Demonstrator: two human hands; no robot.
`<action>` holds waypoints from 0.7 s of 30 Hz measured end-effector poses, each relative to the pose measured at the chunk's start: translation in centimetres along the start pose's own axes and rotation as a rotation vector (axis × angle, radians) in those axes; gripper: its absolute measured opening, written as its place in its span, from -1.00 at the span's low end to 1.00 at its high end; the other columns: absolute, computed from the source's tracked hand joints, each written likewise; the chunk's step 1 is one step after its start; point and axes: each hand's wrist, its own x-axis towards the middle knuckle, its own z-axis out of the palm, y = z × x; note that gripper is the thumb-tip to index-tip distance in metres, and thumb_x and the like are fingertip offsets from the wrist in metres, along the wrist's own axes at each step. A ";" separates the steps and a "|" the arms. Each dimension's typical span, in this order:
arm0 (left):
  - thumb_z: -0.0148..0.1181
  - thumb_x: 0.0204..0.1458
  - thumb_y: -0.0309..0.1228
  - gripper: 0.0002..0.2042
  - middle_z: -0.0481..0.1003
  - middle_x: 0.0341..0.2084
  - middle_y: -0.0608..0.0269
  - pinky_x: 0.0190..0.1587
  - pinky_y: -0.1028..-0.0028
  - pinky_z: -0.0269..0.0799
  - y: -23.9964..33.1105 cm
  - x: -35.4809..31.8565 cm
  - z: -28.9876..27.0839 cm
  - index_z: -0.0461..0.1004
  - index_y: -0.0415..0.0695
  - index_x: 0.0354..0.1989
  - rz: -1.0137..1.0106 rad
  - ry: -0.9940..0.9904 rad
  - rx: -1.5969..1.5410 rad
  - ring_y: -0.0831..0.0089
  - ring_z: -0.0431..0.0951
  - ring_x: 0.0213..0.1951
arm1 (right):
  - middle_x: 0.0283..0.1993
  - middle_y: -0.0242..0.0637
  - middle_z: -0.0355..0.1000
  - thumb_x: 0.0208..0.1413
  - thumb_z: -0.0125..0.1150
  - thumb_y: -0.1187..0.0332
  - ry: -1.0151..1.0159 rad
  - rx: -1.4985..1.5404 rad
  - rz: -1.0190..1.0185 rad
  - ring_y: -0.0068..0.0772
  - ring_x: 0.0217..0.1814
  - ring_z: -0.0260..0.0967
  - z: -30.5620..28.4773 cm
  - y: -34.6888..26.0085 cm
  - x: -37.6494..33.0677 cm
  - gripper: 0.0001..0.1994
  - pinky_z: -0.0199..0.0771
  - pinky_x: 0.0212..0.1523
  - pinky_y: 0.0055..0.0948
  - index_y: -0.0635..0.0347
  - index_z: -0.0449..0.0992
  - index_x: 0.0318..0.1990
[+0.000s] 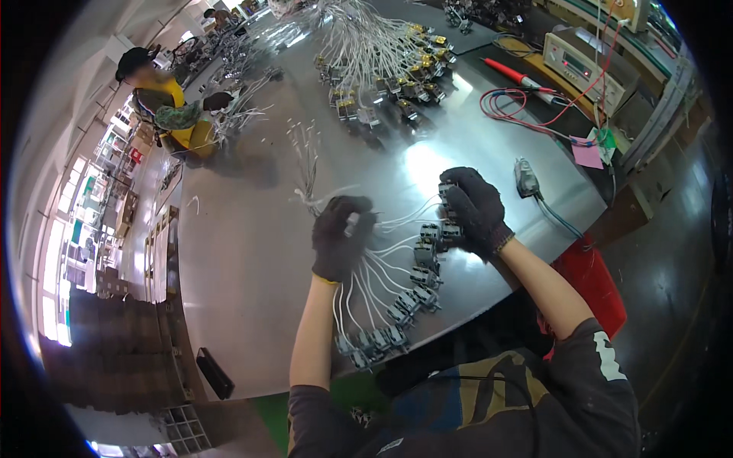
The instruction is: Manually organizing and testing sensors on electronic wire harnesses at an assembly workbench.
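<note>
Both hands wear dark gloves. From the head view, the left hand [341, 237] is closed around a bunch of thin white wires [382, 263]. The right hand [475, 210] pinches one small grey switch [447, 189] at the end of a wire. More grey switches [405, 305] fan out in a curved row on the shiny metal table [252, 252], just below the hands. Farther up the table lies a big pile of wired switches [389, 72]. It looks like a lot is left to sort, and only this one bunch is in hand. A red probe [513, 76] and a grey meter box [584, 65] sit at the far right. Another person [172, 107] works at the far left.
</note>
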 end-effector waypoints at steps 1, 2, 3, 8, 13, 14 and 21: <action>0.29 0.14 -0.42 -0.77 0.64 -0.14 0.11 0.00 0.31 0.53 0.8 1.4 0.8 0.59 -0.14 -0.03 0.020 -0.101 0.071 0.18 0.65 -0.09 | -0.20 -0.23 0.51 0.26 0.18 0.11 0.017 -0.045 -0.030 -0.46 -0.24 0.49 -0.3 -0.2 -0.3 -0.61 0.52 -0.17 -0.40 0.24 0.54 0.04; 0.29 0.14 -0.42 -0.77 0.64 -0.14 0.11 0.00 0.31 0.53 2.2 2.9 1.5 0.59 -0.14 -0.03 0.020 -0.126 0.060 0.18 0.65 -0.09 | -0.22 -0.22 0.52 0.26 0.17 0.12 0.038 -0.095 -0.056 -0.45 -0.23 0.48 -0.7 -0.3 -0.5 -0.62 0.50 -0.17 -0.42 0.23 0.54 0.05; 0.30 0.14 -0.42 -0.75 0.64 -0.11 0.10 0.01 0.31 0.54 3.6 4.3 1.7 0.59 -0.12 -0.01 0.117 -0.203 0.088 0.19 0.65 -0.07 | -0.25 -0.23 0.50 0.25 0.17 0.15 0.033 -0.136 -0.086 -0.44 -0.26 0.45 -0.7 -0.6 -0.2 -0.63 0.47 -0.17 -0.41 0.23 0.51 0.05; 0.32 0.16 -0.40 -0.61 0.61 -0.01 0.03 0.09 0.26 0.54 2.8 8.1 5.2 0.49 -0.07 0.18 0.185 -0.572 -0.004 0.14 0.66 0.00 | -0.30 -0.33 0.43 0.19 0.23 0.22 0.185 -0.155 -0.104 -0.53 -0.33 0.35 0.1 1.1 0.6 -0.65 0.40 -0.30 -0.41 0.24 0.46 0.03; 0.33 0.05 -0.34 -0.32 0.60 0.04 -0.05 0.02 0.10 0.56 0.9 9.4 2.9 0.30 -0.06 0.41 -0.042 -0.844 -0.180 -0.10 0.65 -0.03 | -0.19 -0.24 0.45 0.18 0.26 0.20 0.100 -0.161 0.009 -0.41 -0.29 0.42 0.4 -0.1 1.9 -0.70 0.47 -0.25 -0.37 0.17 0.52 -0.04; 0.35 0.02 -0.29 -0.26 0.63 -0.01 -0.07 0.02 0.08 0.56 1.5 10.2 2.8 0.26 -0.05 0.44 -0.130 -0.940 -0.217 -0.13 0.65 -0.05 | -0.16 -0.23 0.46 0.20 0.27 0.19 0.112 -0.251 -0.069 -0.35 -0.26 0.45 0.2 0.7 1.9 -0.70 0.49 -0.22 -0.34 0.14 0.53 -0.01; 0.36 -0.07 -0.24 -0.15 0.63 -0.02 -0.07 -0.05 0.05 0.56 -0.6 9.3 4.2 0.21 -0.01 0.49 -0.131 -0.942 -0.396 -0.13 0.66 -0.11 | -0.08 -0.20 0.46 0.26 0.24 0.22 0.012 -0.073 -0.039 -0.37 -0.19 0.46 -1.1 -1.2 2.5 -0.67 0.50 -0.13 -0.35 0.21 0.51 0.07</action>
